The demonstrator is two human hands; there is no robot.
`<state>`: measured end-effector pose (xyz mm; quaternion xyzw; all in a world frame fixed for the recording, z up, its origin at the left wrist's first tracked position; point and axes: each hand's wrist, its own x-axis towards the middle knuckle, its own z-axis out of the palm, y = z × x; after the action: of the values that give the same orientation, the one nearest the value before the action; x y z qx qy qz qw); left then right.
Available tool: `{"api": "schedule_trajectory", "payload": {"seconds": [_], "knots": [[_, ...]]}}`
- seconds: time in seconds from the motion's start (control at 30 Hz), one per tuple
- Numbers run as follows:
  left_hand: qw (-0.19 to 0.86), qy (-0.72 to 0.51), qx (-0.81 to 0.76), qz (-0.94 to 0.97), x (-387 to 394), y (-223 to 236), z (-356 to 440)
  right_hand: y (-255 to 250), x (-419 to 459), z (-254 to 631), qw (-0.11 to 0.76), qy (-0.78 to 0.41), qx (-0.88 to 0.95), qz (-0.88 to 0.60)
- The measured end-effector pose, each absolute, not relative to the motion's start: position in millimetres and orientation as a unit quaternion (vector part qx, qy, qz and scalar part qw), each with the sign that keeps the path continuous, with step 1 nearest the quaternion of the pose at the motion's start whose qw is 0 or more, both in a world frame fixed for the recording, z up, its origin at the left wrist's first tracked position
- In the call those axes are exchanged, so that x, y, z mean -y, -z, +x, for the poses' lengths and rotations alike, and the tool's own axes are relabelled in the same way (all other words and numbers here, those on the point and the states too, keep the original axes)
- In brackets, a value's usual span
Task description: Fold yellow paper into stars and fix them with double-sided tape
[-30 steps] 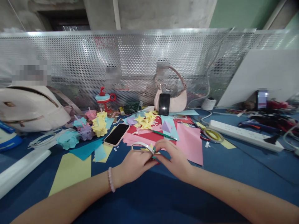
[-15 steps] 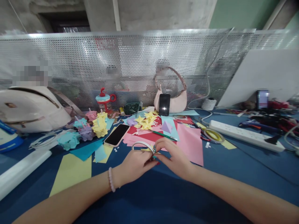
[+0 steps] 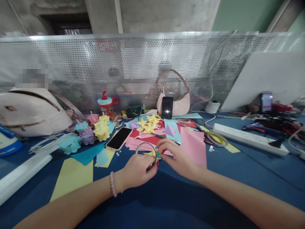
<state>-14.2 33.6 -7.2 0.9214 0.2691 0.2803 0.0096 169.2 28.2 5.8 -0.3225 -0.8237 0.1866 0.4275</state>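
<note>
My left hand (image 3: 138, 170) is closed round a thin ring of clear tape (image 3: 145, 147), which stands tilted upright above its knuckles. My right hand (image 3: 177, 159) pinches at the ring's right edge, next to a small yellow paper piece (image 3: 152, 154). Both hands meet over the blue table (image 3: 152, 203), just in front of a heap of pink and red paper sheets (image 3: 193, 143). A black phone (image 3: 118, 138) lies to the left of the hands.
Folded paper stars (image 3: 149, 123) and coloured paper balls (image 3: 101, 128) lie behind the hands. A white bag (image 3: 30, 111) sits far left, a pink handbag (image 3: 177, 103) with a second phone against the perforated metal screen (image 3: 133, 63). A power strip (image 3: 247, 138) and another tape roll (image 3: 215, 138) lie to the right.
The tape ring has tipped up from lying nearly flat to standing more upright. Both hands have shifted slightly but stay together in the same spot.
</note>
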Motion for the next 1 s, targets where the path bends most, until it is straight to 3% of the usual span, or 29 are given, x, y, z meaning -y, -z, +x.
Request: {"api": "schedule_trajectory", "payload": {"seconds": [0.13,0.33,0.5,0.63,0.87,1.0], "knots": [[0.044,-0.278,-0.266,0.922,-33.3,2.1,-14.9,-10.9,-33.0,173.0,0.399,-0.166,0.843,-0.319],[0.017,-0.278,-0.268,0.922,-37.9,-1.1,-15.4,-10.4,-37.6,174.8,0.375,-0.146,0.859,-0.315],[-0.034,-0.262,-0.245,0.933,-37.8,-2.3,-17.7,-7.8,-44.8,180.8,0.362,-0.133,0.862,-0.329],[-0.112,-0.257,-0.171,0.944,-36.7,-3.3,-19.9,-4.2,-63.4,196.8,0.4,-0.114,0.835,-0.361],[-0.166,-0.191,-0.294,0.922,-73.5,-2.9,-32.9,13.8,-66.0,191.1,0.319,-0.251,0.808,-0.428],[-0.159,-0.162,-0.358,0.906,-88.9,4.1,-40.8,25.3,-58.0,182.0,0.256,-0.261,0.824,-0.433]]}}
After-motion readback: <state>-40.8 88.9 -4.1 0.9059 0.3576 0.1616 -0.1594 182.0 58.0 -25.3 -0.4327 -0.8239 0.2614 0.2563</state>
